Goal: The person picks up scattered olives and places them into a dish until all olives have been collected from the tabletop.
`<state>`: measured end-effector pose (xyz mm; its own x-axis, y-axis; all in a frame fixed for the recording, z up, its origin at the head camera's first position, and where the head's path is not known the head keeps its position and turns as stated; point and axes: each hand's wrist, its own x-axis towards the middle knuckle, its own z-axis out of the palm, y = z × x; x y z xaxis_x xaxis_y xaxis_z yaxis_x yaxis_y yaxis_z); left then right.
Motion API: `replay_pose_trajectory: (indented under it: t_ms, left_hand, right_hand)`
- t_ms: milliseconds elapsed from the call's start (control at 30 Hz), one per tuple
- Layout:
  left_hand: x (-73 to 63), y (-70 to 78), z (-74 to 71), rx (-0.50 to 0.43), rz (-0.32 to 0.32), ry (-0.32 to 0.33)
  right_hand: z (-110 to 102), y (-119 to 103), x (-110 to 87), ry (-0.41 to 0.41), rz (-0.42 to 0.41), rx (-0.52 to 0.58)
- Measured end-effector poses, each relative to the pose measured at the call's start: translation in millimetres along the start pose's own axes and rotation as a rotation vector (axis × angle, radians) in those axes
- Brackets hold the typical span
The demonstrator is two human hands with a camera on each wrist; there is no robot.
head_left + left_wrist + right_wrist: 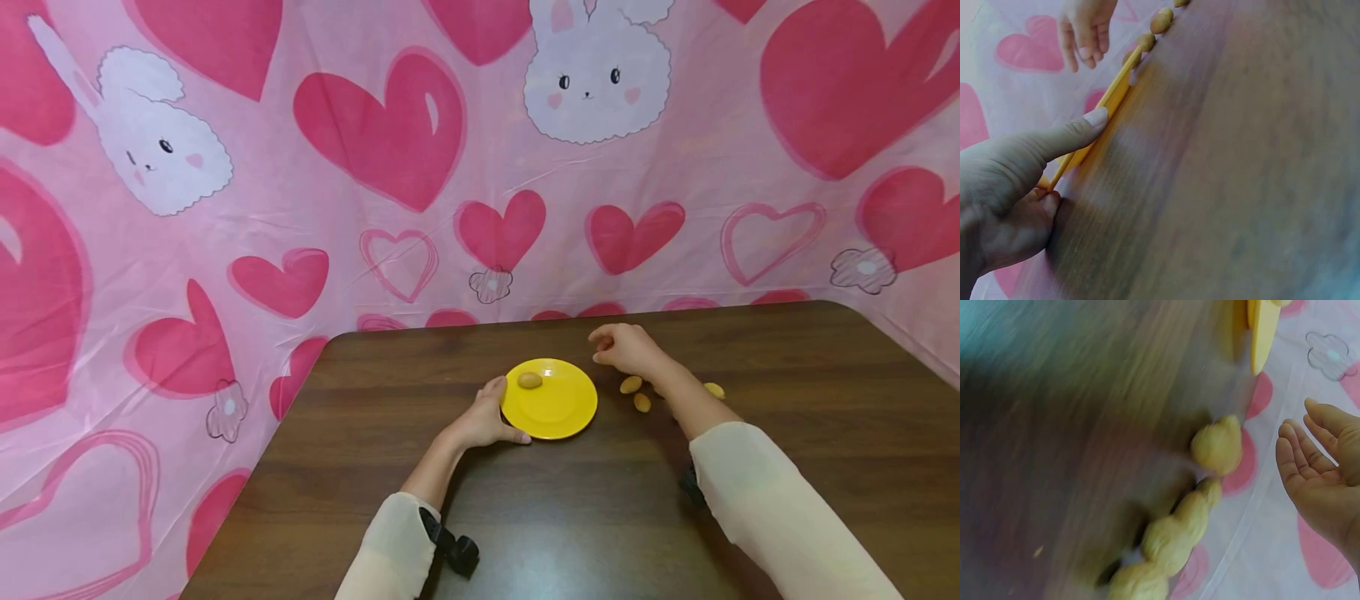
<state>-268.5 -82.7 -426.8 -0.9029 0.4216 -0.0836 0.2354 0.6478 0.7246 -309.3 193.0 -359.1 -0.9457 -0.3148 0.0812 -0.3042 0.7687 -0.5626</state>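
Note:
A yellow plate (555, 412) lies on the table with one tan, oval, nut-like piece (529, 380) near its far left rim. My left hand (482, 418) holds the plate at its left side, thumb by the near rim and fingers along the far left. In the left wrist view the thumb (1079, 134) lies against the plate's edge. My right hand (628, 350) hovers behind several similar loose pieces (642, 403) right of the plate. Its fingers (1297, 453) bend loosely in the right wrist view, with nothing seen in them. My right forearm partly hides the loose pieces.
A brown wood-grain table (600, 508) extends around the plate. Behind it hangs a pink cloth (517, 167) with hearts and rabbit faces, close to the table's far edge. Black straps with a camera mount (453, 550) sit at my wrists.

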Motion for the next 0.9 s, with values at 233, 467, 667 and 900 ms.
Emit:
replay_pose_trajectory:
  t_ms: [233, 467, 667, 900]
  left_hand:
    - [-1.0, 0.7, -0.2, -0.006, -0.002, 0.005]
    - [-1.7, 1.7, -0.5, -0.011, -0.005, 0.0]
    - [-1.4, 2.9, -1.3, -0.018, -0.006, -0.004]
    - [-0.9, 1.6, -0.2, -0.019, -0.006, -0.001]
  right_hand:
    - [-8, 18, -10.2, -0.004, 0.036, -0.012]
    - [-9, 30, -16.2, -0.014, 0.04, -0.034]
    - [-11, 37, -20.0, -0.026, 0.077, -0.024]
    - [-11, 40, -19.9, -0.041, 0.075, -0.043]
